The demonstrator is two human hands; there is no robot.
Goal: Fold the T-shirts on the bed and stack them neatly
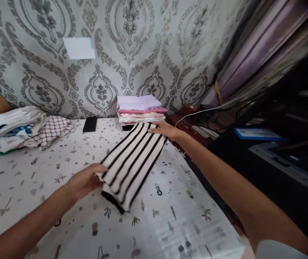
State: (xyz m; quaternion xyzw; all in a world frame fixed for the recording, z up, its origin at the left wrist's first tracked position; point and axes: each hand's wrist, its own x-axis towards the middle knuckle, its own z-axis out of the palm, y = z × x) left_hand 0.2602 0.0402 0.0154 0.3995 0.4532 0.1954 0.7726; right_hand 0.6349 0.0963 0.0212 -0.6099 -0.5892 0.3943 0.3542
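Observation:
A black-and-white striped garment (135, 162), folded into a long rectangle, slants across the middle of the view. My left hand (89, 178) pinches its near left corner, thumb on top and fingers underneath. At the far right end, my right hand (166, 130) grips the cloth, its thumb lying over the stripes. The near end hangs loose above the printed sheet, with a dark layer showing beneath. Just behind the garment's far end stands a stack of folded clothes (141, 108), lilac on top, pink and pale layers below.
A loose heap of clothes (21, 129) lies at the far left. A black phone (90, 124) rests near the wall. The patterned sheet (154, 230) covers the surface. At right are a white cable (197, 114), a blue-edged item (256, 134) and a purple curtain (264, 43).

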